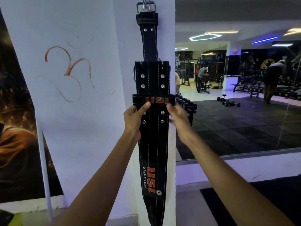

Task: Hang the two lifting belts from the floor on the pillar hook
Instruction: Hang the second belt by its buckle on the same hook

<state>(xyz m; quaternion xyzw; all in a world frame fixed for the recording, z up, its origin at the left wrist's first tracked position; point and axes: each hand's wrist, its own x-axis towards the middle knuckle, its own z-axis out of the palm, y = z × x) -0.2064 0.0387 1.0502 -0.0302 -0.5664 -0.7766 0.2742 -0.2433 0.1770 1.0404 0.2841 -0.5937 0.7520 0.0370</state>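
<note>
A narrow black lifting belt (149, 44) hangs down the white pillar (127, 51), its steel buckle (146, 7) caught on the hook (146, 0) at the top edge of the view. In front of it and lower, a wider black belt with red "USI" lettering (152, 144) stands upright against the pillar; its top overlaps the narrow belt's lower part. My left hand (134, 119) grips its left edge just under the keeper loop, thumb on the front. My right hand (178, 115), motion-blurred, curls around its right edge at the same height.
A mirror (236, 95) right of the pillar reflects the gym: a dumbbell rack, benches, loose dumbbells on black mats and two people. Left of the pillar is a white wall with an orange drawn symbol (71, 72) and a dark poster (14, 128).
</note>
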